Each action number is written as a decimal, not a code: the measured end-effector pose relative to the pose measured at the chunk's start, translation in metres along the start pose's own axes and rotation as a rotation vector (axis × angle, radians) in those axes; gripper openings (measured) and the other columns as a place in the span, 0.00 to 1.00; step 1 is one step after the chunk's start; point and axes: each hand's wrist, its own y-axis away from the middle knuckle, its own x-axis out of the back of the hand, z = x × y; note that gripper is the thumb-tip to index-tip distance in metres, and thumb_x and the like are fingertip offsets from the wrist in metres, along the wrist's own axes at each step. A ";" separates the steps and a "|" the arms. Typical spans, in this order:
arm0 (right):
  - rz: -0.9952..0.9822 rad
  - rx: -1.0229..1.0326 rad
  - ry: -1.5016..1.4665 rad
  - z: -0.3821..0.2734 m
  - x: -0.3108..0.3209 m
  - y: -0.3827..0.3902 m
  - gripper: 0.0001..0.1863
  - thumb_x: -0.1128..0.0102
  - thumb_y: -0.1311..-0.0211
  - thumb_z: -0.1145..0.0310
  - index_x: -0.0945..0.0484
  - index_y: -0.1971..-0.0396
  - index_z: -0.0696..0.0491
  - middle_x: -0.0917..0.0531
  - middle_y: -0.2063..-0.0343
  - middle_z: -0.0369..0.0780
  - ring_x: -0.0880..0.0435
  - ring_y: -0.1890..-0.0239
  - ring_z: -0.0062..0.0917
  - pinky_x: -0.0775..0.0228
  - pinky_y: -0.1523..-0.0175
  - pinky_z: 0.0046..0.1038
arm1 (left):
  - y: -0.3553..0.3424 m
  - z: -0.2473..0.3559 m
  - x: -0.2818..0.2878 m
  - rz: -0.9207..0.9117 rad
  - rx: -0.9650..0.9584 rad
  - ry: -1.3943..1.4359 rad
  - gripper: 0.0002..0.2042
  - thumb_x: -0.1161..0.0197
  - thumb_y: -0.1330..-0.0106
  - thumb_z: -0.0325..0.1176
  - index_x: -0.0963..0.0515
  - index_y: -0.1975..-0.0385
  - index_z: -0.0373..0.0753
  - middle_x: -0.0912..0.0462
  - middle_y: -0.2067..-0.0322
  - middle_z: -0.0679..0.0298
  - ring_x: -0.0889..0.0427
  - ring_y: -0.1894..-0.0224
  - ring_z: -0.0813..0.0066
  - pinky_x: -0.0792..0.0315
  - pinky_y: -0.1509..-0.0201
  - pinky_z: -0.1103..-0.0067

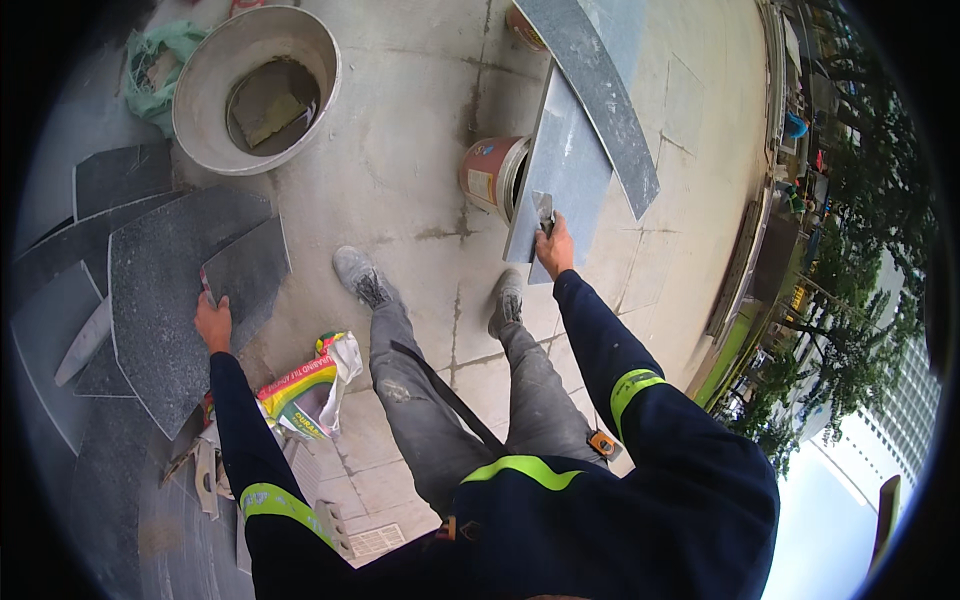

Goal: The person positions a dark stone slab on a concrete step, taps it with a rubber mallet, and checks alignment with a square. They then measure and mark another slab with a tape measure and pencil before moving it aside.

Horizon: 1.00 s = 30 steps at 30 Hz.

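My left hand has its fingers closed on a slim red-and-light item, at the edge of a small dark slab lying over a larger speckled dark slab. My right hand grips a small grey metal tool, which rests on or just over a long light-grey slab. A curved dark slab lies on top of that one. The long slab is propped on a red-brown bucket; what else supports it is hidden.
A wide bucket with murky contents and a green plastic bag sit at upper left. An opened sack lies by my left leg, near several loose tools. Paved floor extends toward a raised edge, trees and buildings at right.
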 end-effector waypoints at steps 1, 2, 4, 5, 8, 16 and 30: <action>-0.016 -0.072 0.014 0.000 -0.003 -0.015 0.37 0.31 0.32 0.64 0.32 0.26 0.59 0.14 0.44 0.62 0.13 0.42 0.58 0.21 0.37 0.50 | 0.000 0.000 0.004 0.047 -0.015 -0.018 0.29 0.24 0.33 0.38 0.21 0.33 0.34 0.11 0.42 0.41 0.14 0.36 0.40 0.23 0.32 0.57; -0.003 -0.028 0.047 -0.001 -0.005 -0.031 0.37 0.30 0.32 0.63 0.32 0.26 0.59 0.14 0.44 0.61 0.13 0.43 0.58 0.21 0.38 0.51 | 0.000 0.000 0.009 0.018 0.029 -0.056 0.28 0.24 0.33 0.37 0.20 0.34 0.33 0.11 0.43 0.41 0.13 0.38 0.40 0.21 0.34 0.57; -0.016 0.027 0.022 -0.006 -0.009 -0.057 0.36 0.31 0.31 0.65 0.31 0.27 0.58 0.14 0.44 0.61 0.13 0.42 0.59 0.21 0.38 0.51 | 0.005 0.001 0.016 0.077 0.024 0.028 0.27 0.25 0.33 0.34 0.20 0.35 0.32 0.10 0.45 0.42 0.11 0.40 0.41 0.19 0.37 0.58; -0.051 -0.028 0.044 -0.008 -0.009 -0.067 0.35 0.31 0.31 0.66 0.31 0.27 0.57 0.14 0.44 0.61 0.14 0.42 0.59 0.21 0.37 0.51 | 0.011 0.002 0.019 0.058 -0.032 0.075 0.26 0.26 0.34 0.33 0.20 0.36 0.32 0.10 0.45 0.42 0.10 0.41 0.42 0.19 0.37 0.58; 0.002 0.013 0.064 -0.009 -0.004 -0.074 0.36 0.31 0.33 0.65 0.30 0.27 0.57 0.16 0.43 0.60 0.17 0.40 0.58 0.24 0.33 0.50 | 0.042 0.017 0.027 0.160 -0.037 -0.055 0.25 0.26 0.35 0.31 0.18 0.38 0.32 0.10 0.46 0.43 0.10 0.42 0.45 0.19 0.38 0.59; -0.155 -0.112 -0.654 0.032 0.066 0.091 0.32 0.50 0.17 0.46 0.19 0.35 0.60 0.16 0.36 0.58 0.20 0.31 0.55 0.32 0.24 0.44 | 0.382 0.282 -0.011 -0.174 -0.397 0.762 0.17 0.42 0.17 0.35 0.19 0.36 0.33 0.15 0.38 0.51 0.18 0.34 0.58 0.30 0.24 0.65; -0.257 0.249 -1.008 0.419 0.422 0.243 0.32 0.67 0.09 0.51 0.33 0.20 0.56 0.32 0.21 0.51 0.35 0.19 0.41 0.46 0.17 0.41 | 0.920 0.687 -0.210 -1.451 0.219 1.393 0.33 0.52 0.17 0.64 0.26 0.25 0.45 0.24 0.27 0.58 0.30 0.23 0.61 0.37 0.21 0.56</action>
